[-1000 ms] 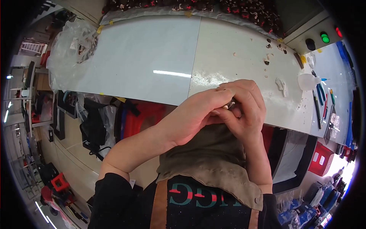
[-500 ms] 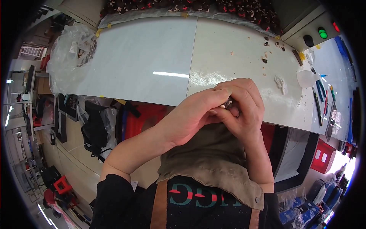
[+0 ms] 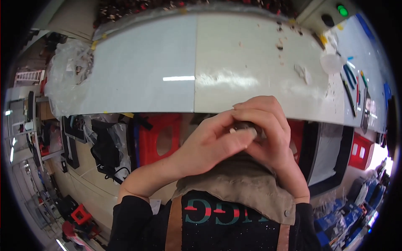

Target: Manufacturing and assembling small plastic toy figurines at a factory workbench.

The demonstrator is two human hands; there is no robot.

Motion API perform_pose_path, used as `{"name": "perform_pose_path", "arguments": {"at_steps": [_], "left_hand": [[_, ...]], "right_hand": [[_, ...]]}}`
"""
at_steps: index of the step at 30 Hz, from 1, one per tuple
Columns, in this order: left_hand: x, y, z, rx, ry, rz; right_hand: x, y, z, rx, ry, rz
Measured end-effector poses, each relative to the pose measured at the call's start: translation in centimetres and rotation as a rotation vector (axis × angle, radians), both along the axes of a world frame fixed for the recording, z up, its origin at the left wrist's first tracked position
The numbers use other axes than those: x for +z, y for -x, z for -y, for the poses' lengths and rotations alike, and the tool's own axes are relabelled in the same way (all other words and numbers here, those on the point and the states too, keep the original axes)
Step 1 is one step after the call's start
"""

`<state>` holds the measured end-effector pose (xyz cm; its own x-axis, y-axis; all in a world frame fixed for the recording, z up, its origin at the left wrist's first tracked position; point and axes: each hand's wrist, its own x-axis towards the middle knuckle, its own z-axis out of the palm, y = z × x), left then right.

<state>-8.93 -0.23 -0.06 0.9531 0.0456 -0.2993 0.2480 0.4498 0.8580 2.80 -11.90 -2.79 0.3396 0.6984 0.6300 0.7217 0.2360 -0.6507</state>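
Observation:
My left hand (image 3: pixel 215 144) and my right hand (image 3: pixel 270 131) are cupped together in front of the apron (image 3: pixel 234 180), just off the table's near edge. Between their curled fingers is a small dark piece with pale bits (image 3: pixel 243 125). Most of it is hidden, so its kind cannot be made out. The left thumb lies across it, and the right fingers arch over it from above. Both hands appear closed around this piece.
Beyond the worktable (image 3: pixel 142 58) lie many dark, red and pale pieces (image 3: pixel 150 6). Small dark crumbs (image 3: pixel 279 47), a crumpled white scrap (image 3: pixel 302 73), a white bottle (image 3: pixel 331 63) and pliers (image 3: pixel 349 76) are on the right. A clear plastic bag (image 3: pixel 69 79) hangs at the left.
The view has shifted, and the hands now appear off the table edge. My left thumb has moved down across the dark piece, hiding more of it.

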Motion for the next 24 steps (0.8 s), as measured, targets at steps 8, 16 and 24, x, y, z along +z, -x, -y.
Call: {"name": "perform_pose_path", "arguments": {"at_steps": [8,16,24], "left_hand": [[-4.9,1.0,2.9,-0.006,-0.678,0.295],[-6.2,1.5,3.7,0.060,-0.844,0.341],[-6.1,1.1,3.9,0.118,-0.962,0.313]], "right_hand": [[-3.8,3.4,5.6,-0.064,0.146,-0.435],[-4.8,3.9,6.1,-0.080,0.170,-0.379],[-5.4,3.7,6.0,-0.074,0.173,-0.373]]}}
